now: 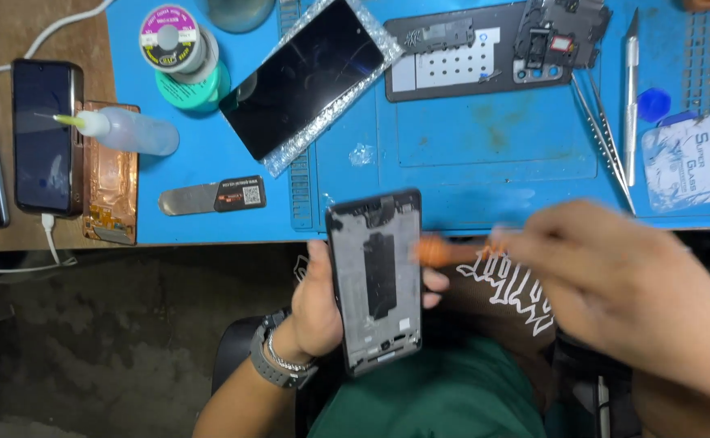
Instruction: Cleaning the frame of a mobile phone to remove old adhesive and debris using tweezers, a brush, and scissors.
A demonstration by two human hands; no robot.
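Left hand (316, 304): grips open phone frame (375, 280) upright above lap. Right hand (615, 272): blurred, holds orange tool (444, 251) touching frame's right edge. Blue mat (485, 138): screen panel (310, 77), tweezers (606, 142).

Solder spool (172, 38), squeeze bottle (132, 130), tweezers (606, 146) on blue mat (493, 138).

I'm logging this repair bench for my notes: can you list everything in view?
Phone frame: 1, grey-black, held over the lap.
Orange-handled tool: 1, blurred, beside the frame.
Screen panel: 1, black, on blue mat.
Solder spool: 1, top left of the mat.
Squeeze bottle: 1, clear, lying flat.
Phones: 2, dark, left edge.
Tweezers: 1 pair, metal, right.
Pry tool: 1, metal and black.
Left hand: 1, holds the frame.
Right hand: 1, holds the tool.
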